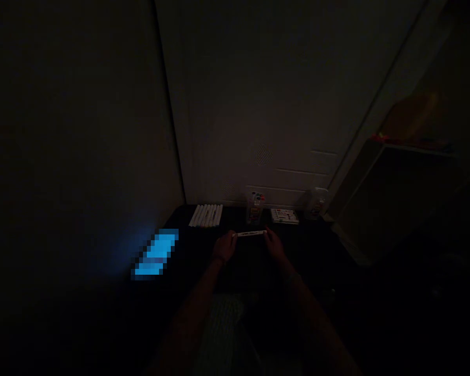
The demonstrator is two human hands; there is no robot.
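Observation:
A white marker pen (251, 233) is held level between my two hands, above the dark table. My left hand (224, 247) grips its left end, with the fingers closed round it. At the other end, my right hand (273, 243) pinches the marker's tip. Behind my left hand, several white markers (206, 215) lie side by side in a row. A clear container (254, 209) with several colour-tipped markers stands just behind the held one. The room is very dark, so finger details are hard to make out.
A small white printed box (284, 216) lies at the back right, beside a clear case (318, 202) against the wall. A glowing, pixelated blue screen (155, 255) is at the left. Shelving (411, 149) with an orange object stands at the right.

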